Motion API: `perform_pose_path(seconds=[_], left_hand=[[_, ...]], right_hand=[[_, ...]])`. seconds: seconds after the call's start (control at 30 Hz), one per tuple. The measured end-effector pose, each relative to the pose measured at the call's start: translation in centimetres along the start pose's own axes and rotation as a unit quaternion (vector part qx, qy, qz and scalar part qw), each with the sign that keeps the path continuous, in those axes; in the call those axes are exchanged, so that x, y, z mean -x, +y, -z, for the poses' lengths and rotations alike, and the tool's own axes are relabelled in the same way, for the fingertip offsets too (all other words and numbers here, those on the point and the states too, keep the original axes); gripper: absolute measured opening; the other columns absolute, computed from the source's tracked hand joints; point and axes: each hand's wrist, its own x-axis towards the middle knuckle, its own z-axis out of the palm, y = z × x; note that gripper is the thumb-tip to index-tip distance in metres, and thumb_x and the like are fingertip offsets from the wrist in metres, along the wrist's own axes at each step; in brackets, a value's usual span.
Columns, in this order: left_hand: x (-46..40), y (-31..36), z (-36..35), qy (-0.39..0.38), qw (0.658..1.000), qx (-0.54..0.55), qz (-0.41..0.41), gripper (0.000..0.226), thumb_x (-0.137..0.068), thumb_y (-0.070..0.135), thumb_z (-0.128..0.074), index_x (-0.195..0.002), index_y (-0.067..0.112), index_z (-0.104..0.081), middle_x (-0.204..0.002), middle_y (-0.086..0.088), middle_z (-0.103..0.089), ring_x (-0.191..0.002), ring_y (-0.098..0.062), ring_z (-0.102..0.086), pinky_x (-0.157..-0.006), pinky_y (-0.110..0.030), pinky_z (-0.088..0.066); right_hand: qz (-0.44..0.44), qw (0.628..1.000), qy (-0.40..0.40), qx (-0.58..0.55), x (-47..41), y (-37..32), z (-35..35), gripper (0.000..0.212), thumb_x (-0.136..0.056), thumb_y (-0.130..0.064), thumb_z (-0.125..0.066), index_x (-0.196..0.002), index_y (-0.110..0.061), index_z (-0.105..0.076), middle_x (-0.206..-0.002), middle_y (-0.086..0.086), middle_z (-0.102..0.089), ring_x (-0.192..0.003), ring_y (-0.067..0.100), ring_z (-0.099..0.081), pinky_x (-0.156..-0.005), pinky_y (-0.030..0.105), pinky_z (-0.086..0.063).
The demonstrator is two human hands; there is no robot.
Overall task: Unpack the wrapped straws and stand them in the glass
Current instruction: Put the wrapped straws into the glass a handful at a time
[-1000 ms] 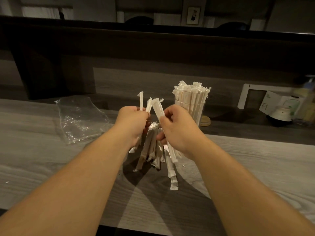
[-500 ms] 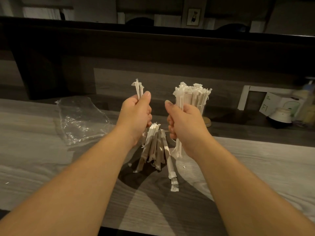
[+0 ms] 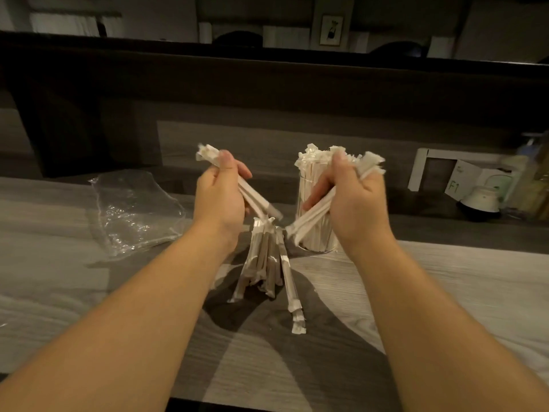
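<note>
My left hand grips a small bunch of paper-wrapped straws, tilted with their tops to the upper left. My right hand grips another bunch of wrapped straws, tilted the opposite way, in front of the glass. The clear glass stands on the table and is packed with upright wrapped straws. Between my hands a pile of wrapped straws lies on the grey wooden table.
A crumpled clear plastic bag lies on the table to the left. Behind the table runs a dark lower counter with a small white pot, a white box and bottles at the far right.
Both hands have lifted and spread apart, each carrying a bunch of straws. The bunches went from upright to tilted outward at the top. The right hand now sits in front of the glass.
</note>
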Motion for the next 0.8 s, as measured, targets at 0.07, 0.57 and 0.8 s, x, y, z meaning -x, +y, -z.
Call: perform_pose_path(seconds=[0.07, 0.57, 0.8], left_hand=[[0.1, 0.0, 0.1, -0.014, 0.996, 0.090, 0.010, 0.046, -0.103, 0.054, -0.036, -0.082, 0.020, -0.059, -0.067, 0.003, -0.051, -0.055, -0.009, -0.049, -0.058, -0.028, -0.043], [0.9, 0.9, -0.8, -0.058, 0.976, 0.209, -0.001, 0.034, -0.104, 0.039, -0.042, -0.094, 0.012, -0.062, -0.085, -0.003, -0.073, -0.080, -0.017, -0.075, -0.062, -0.024, -0.056], [1.0, 0.7, -0.9, -0.080, 0.973, 0.215, 0.002, 0.033, -0.105, 0.036, -0.041, -0.094, 0.011, -0.061, -0.089, -0.008, -0.075, -0.083, -0.019, -0.075, -0.063, -0.025, -0.057]], right_hand=[[0.008, 0.997, 0.045, -0.065, -0.1, 0.0, 0.3, 0.056, -0.109, -0.034, -0.037, -0.060, -0.012, -0.051, -0.054, 0.005, -0.051, -0.050, 0.023, -0.052, -0.051, 0.031, -0.048], [0.034, 0.962, 0.267, -0.053, -0.7, -1.2, 1.2, 0.054, -0.107, -0.047, -0.030, -0.066, -0.018, -0.049, -0.052, -0.037, -0.054, -0.049, -0.008, -0.056, -0.057, 0.012, -0.051], [-0.001, 0.957, 0.276, -0.091, -1.0, -0.9, 1.3, 0.053, -0.101, -0.060, -0.038, -0.071, -0.020, -0.056, -0.063, -0.019, -0.067, -0.049, 0.002, -0.062, -0.057, 0.024, -0.057]])
